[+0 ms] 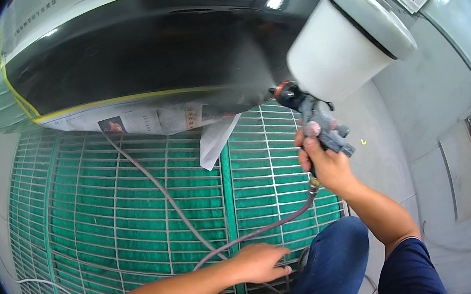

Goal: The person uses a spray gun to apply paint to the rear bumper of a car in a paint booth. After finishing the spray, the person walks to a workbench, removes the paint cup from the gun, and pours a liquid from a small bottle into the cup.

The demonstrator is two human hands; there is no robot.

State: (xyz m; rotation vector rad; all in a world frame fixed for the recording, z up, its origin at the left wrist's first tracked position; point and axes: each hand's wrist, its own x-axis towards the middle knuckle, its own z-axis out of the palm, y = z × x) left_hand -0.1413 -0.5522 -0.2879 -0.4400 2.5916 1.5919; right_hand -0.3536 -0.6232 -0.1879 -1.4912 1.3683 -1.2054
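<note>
The right hand (329, 164) is wrapped round a spray gun (317, 118) misting the black panel (137, 46), while the left hand (262, 262), half open, apparently empty, is near the hose (270, 224).

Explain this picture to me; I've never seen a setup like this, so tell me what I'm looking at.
There's no robot here, only a person's bare hands. The single picture comes from a fisheye camera worn on the head, looking down, which is why straight edges bend.

The right hand grips a spray gun with a white cup on top. A hose joins its handle. Pale mist shows between its nozzle and a glossy black panel, edged with yellow tape and newspaper.

The left hand is loosely open near the knee, with nothing visible in it. Below is a metal grating over green matting.
</note>
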